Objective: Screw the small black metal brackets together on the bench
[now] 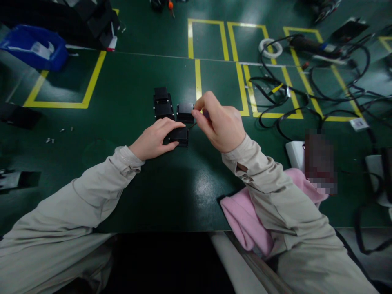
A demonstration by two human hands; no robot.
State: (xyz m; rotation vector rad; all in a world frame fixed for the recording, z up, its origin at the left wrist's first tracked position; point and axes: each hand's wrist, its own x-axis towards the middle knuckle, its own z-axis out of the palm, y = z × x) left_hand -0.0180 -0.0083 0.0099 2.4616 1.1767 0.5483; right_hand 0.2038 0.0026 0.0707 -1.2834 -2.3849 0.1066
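Observation:
My left hand (154, 139) grips a small black rectangular block (179, 135) on the green table, thumb along its near side and fingers over its far side. Between the thumb and bent fingers of my right hand (216, 120) is a thin dark tool (192, 125), seemingly a hex key, slanting down to the block's right corner; most of it is hidden in the hand. Just beyond lies a similar black block (185, 109) with small screws at its corners. Left of that stand further black blocks (163, 104), close together, with shiny screws along their edges.
Several loose screws (50, 141) lie at the left. A blue bin (33, 47) stands at the far left. Black cables (275, 102), a white tape roll (270, 48) and yellow-taped outlines cover the right side. A pink cloth (245, 216) lies under my right forearm.

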